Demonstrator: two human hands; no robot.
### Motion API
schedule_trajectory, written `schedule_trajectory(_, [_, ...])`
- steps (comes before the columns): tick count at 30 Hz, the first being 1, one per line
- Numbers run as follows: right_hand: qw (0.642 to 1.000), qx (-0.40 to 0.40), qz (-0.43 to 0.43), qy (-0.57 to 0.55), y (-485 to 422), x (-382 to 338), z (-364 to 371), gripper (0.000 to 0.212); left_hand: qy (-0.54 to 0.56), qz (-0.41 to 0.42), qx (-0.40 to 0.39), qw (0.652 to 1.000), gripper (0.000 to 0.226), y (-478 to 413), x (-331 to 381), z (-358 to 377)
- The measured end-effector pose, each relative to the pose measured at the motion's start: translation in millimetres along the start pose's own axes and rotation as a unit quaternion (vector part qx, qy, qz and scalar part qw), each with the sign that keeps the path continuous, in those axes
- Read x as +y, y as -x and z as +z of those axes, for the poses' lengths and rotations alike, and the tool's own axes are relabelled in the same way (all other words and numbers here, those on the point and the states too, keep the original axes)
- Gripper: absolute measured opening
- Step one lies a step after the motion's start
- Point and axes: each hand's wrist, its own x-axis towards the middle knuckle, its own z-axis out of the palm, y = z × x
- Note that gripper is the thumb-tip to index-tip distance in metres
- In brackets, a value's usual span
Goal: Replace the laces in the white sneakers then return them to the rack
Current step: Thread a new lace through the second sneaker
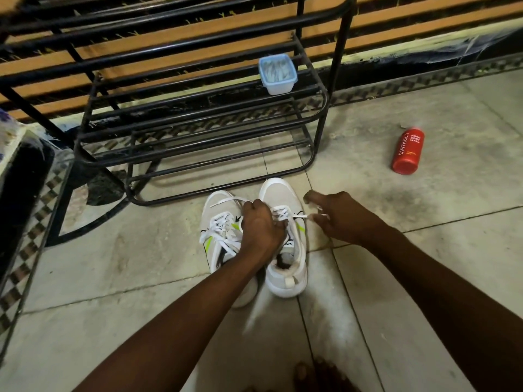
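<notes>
Two white sneakers stand side by side on the tiled floor, toes toward the rack. The left sneaker has white laces threaded loosely, with one end trailing over its toe. My left hand reaches across and grips the lacing over the tongue of the right sneaker. My right hand pinches the end of a white lace that runs out sideways from the right sneaker's eyelets. The black metal shoe rack stands just beyond the shoes.
A small blue plastic container sits on the rack's upper tier at the right. A red body wash bottle lies on the floor at the right. A taller black rack stands behind. My toes show at the bottom edge.
</notes>
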Motion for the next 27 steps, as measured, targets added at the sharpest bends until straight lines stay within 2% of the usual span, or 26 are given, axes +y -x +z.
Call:
schedule_trajectory(1, [0.999, -0.026, -0.018, 0.021, -1, -2, -1, 0.021, 0.000, -0.001, 0.000, 1.000, 0.045, 0, 0, 0])
schedule_trajectory(3, [0.998, -0.027, -0.045, 0.044, -5, -5, -4, 0.020, 0.002, -0.004, -0.001, 1.000, 0.045, 1, 0, 1])
schedule_trajectory(5, [0.996, 0.029, -0.068, 0.057, -8, -11, -8, 0.030, -0.007, -0.006, -0.004, 1.000, 0.046, 1, 1, 1])
schedule_trajectory(8, [0.988, 0.079, -0.095, 0.092, -10, -30, -5, 0.027, -0.021, -0.010, -0.008, 1.000, 0.048, 1, 3, 2])
schedule_trajectory(13, [0.989, 0.104, -0.061, 0.082, -8, -36, -9, 0.027, -0.038, -0.011, -0.015, 0.999, 0.051, -1, 3, 4])
schedule_trajectory(17, [0.984, 0.117, -0.068, 0.112, -4, -42, -8, 0.022, -0.031, -0.011, -0.011, 0.999, 0.053, -2, 1, 6])
schedule_trajectory(22, [0.981, 0.151, 0.029, 0.114, -4, -42, -17, 0.017, 0.016, -0.034, -0.007, 0.999, 0.035, -8, -6, 1])
schedule_trajectory(25, [0.982, 0.186, 0.033, 0.009, -4, -46, -26, 0.012, 0.151, -0.076, 0.000, 0.986, 0.028, -11, -6, -11])
schedule_trajectory(27, [0.970, 0.229, 0.019, -0.081, -4, -50, -30, 0.009, 0.260, -0.035, -0.021, 0.965, 0.037, -10, -1, -23])
